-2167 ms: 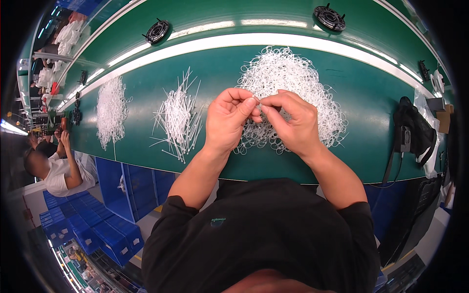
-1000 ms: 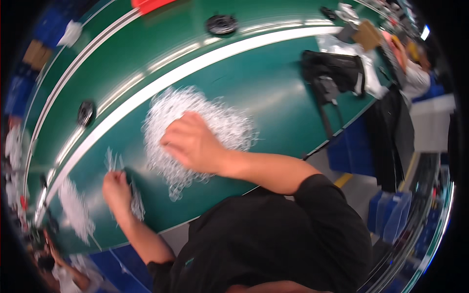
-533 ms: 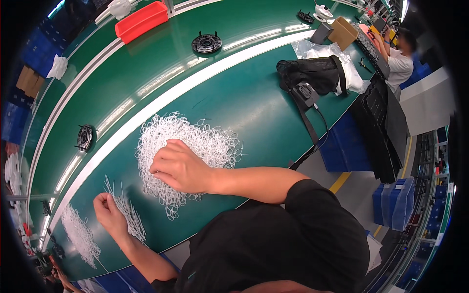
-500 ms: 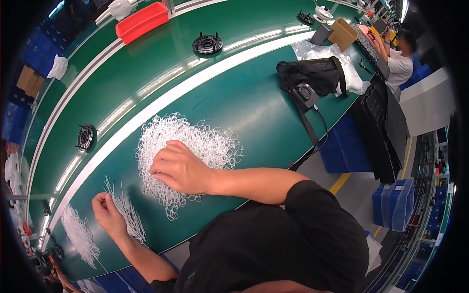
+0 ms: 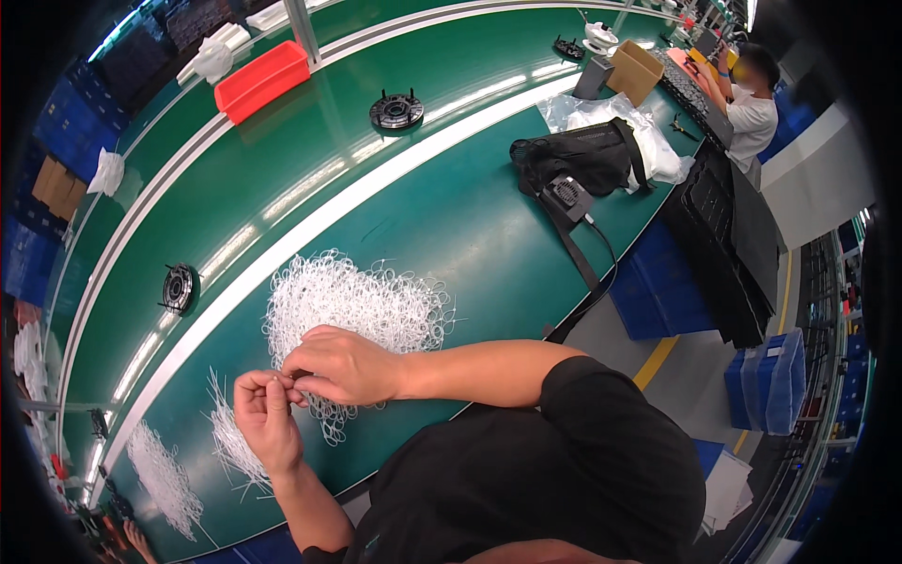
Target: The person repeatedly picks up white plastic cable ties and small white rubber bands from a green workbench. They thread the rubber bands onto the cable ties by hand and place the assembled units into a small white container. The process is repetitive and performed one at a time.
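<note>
A large heap of white cable ties bent into loops (image 5: 352,296) lies on the green bench in front of me. My right hand (image 5: 346,368) is over its near left edge, fingers closed in a pinch. My left hand (image 5: 268,414) meets it there, thumb and fingers pinched together. The fingertips of both hands almost touch, and whatever is between them is hidden or too small to make out. Beside my left hand lies a loose bundle of straight white cable ties (image 5: 230,437), partly covered by that hand. Farther left is another pile of thin white ties (image 5: 162,475).
Black round parts with prongs (image 5: 396,111) (image 5: 178,289) sit on the green strip beyond the white rail. A red bin (image 5: 263,83) stands at its far side. To the right are a black bag (image 5: 578,160), a cardboard box (image 5: 634,73) and a person (image 5: 752,113) at work.
My left hand has moved right, from beside the straight ties to my right hand, and their fingertips now come together. My right hand has shifted slightly nearer. The whole view has tilted a little.
</note>
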`<state>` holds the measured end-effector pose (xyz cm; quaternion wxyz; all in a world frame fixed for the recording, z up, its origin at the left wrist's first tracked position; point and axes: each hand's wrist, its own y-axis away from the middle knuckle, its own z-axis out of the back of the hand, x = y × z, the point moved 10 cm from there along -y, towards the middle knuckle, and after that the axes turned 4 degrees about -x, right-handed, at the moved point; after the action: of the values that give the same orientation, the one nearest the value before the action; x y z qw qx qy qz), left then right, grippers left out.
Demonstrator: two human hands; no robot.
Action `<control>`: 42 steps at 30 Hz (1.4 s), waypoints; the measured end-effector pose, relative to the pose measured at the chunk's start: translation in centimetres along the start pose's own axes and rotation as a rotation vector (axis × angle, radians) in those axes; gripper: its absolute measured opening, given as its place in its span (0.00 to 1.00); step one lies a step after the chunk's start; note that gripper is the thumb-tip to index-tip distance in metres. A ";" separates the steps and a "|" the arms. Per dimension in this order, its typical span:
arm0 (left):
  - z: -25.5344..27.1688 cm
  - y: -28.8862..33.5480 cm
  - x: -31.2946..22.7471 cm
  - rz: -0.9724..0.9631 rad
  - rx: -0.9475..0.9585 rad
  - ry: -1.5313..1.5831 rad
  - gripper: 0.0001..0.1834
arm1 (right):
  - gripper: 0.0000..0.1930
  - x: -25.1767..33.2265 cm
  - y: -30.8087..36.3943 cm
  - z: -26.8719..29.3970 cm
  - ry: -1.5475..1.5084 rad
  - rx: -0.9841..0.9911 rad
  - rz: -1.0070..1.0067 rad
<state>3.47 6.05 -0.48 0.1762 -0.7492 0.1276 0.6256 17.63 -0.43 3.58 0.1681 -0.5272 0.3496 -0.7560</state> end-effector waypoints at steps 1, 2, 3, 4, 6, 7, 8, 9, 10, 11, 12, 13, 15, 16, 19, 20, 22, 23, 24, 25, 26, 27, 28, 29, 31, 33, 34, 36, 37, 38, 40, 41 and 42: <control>-0.1 -0.1 0.2 0.004 -0.005 0.016 0.03 | 0.10 -0.3 0.0 0.2 0.005 -0.006 -0.019; -0.2 0.0 0.2 0.007 -0.020 0.028 0.03 | 0.10 -0.6 0.1 0.1 0.002 -0.007 -0.035; -0.1 -0.1 0.2 0.009 -0.036 0.041 0.03 | 0.10 -0.8 0.0 0.1 -0.001 -0.008 -0.051; 0.0 -0.2 0.1 0.000 -0.046 0.065 0.03 | 0.09 -1.1 -0.1 0.0 -0.006 0.009 -0.087; 0.2 -0.4 -0.1 -0.010 -0.063 0.112 0.04 | 0.09 -1.5 0.0 0.0 -0.013 0.041 -0.169; 0.3 -0.6 -0.2 -0.005 -0.050 0.151 0.04 | 0.09 -1.6 0.0 -0.1 -0.035 0.053 -0.190; 0.4 -0.9 -0.4 0.002 -0.038 0.191 0.04 | 0.09 -1.7 0.0 -0.3 -0.057 0.065 -0.213; 0.4 -1.0 -0.5 0.009 -0.025 0.230 0.04 | 0.09 -1.9 0.1 -0.4 -0.078 0.077 -0.236; 0.3 -1.1 -0.5 0.014 -0.022 0.226 0.04 | 0.09 -1.7 0.0 -0.3 -0.063 0.054 -0.207; 0.1 -1.0 -0.4 0.017 -0.022 0.222 0.04 | 0.09 -1.6 0.1 -0.2 -0.048 0.034 -0.178; 0.0 -1.0 -0.3 0.021 -0.022 0.217 0.04 | 0.09 -1.5 0.1 -0.1 -0.033 0.013 -0.149; 0.0 -1.0 -0.1 0.024 -0.036 0.201 0.04 | 0.09 -1.4 -0.1 0.3 -0.028 -0.016 -0.128; -0.1 -0.9 0.6 0.032 -0.064 0.173 0.05 | 0.09 -1.2 -0.3 1.1 -0.015 -0.071 -0.089; -0.1 -0.8 1.0 0.050 -0.072 0.154 0.05 | 0.08 -1.5 -0.4 1.3 -0.032 -0.091 -0.126; -0.8 -0.6 1.6 0.042 -0.063 0.098 0.04 | 0.09 -1.9 -0.4 1.7 -0.113 -0.133 -0.262; -0.9 -0.7 1.8 0.034 -0.062 0.101 0.04 | 0.09 -2.0 -0.4 1.8 -0.157 -0.141 -0.317; -1.0 -0.5 2.2 0.048 -0.036 0.076 0.05 | 0.09 -2.3 -0.2 1.8 -0.215 -0.150 -0.387; -1.2 -0.5 2.4 0.056 -0.022 0.063 0.05 | 0.08 -2.4 -0.1 1.9 -0.227 -0.153 -0.402; -1.2 -0.5 2.5 0.060 -0.023 0.081 0.05 | 0.08 -2.6 -0.1 1.9 -0.239 -0.156 -0.418; -1.3 -0.5 2.6 0.063 -0.023 0.099 0.05 | 0.08 -2.3 -0.3 2.0 -0.181 -0.148 -0.356; -1.4 -0.5 2.6 0.064 -0.023 0.115 0.05 | 0.07 -2.2 -0.2 1.9 -0.124 -0.140 -0.292; -1.3 -0.4 2.7 0.063 -0.029 0.124 0.05 | 0.06 -1.9 -0.3 1.9 -0.068 -0.133 -0.229; -1.3 -0.4 2.7 0.061 -0.034 0.132 0.05 | 0.06 -1.7 -0.3 1.8 -0.059 -0.130 -0.209; -1.2 -0.4 2.8 0.061 -0.041 0.143 0.05 | 0.05 -1.6 -0.4 1.7 -0.050 -0.126 -0.191; -0.9 -0.4 2.6 0.054 -0.090 0.184 0.05 | 0.05 -1.6 -0.4 1.5 -0.040 -0.125 -0.171; -0.7 -0.5 2.6 0.044 -0.105 0.210 0.05 | 0.04 -1.7 -0.2 1.4 -0.037 -0.133 -0.166; -0.5 -0.5 2.7 0.037 -0.097 0.214 0.05 | 0.04 -1.7 -0.2 1.3 -0.031 -0.115 -0.166; -0.2 -0.5 2.7 0.025 -0.089 0.220 0.04 | 0.04 -1.5 -0.3 1.1 -0.022 -0.077 -0.167; -0.1 -0.4 2.7 0.020 -0.088 0.223 0.04 | 0.04 -1.5 -0.2 1.0 -0.015 -0.068 -0.165; -0.1 -0.5 2.6 0.012 -0.086 0.225 0.04 | 0.04 -1.5 -0.2 0.9 -0.008 -0.059 -0.159; 0.0 -0.5 2.8 0.007 -0.105 0.171 0.04 | 0.04 -1.4 -0.2 0.9 0.018 -0.056 -0.122; 0.0 -0.4 2.9 0.006 -0.114 0.144 0.04 | 0.03 -1.3 -0.2 0.9 0.038 -0.062 -0.093; -0.1 -0.5 3.0 0.008 -0.114 0.140 0.04 | 0.03 -1.2 -0.1 0.8 0.058 -0.068 -0.063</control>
<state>4.35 6.49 -3.35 0.1214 -0.7993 0.1069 0.5788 18.88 0.09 3.03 0.1159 -0.5214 0.3629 -0.7636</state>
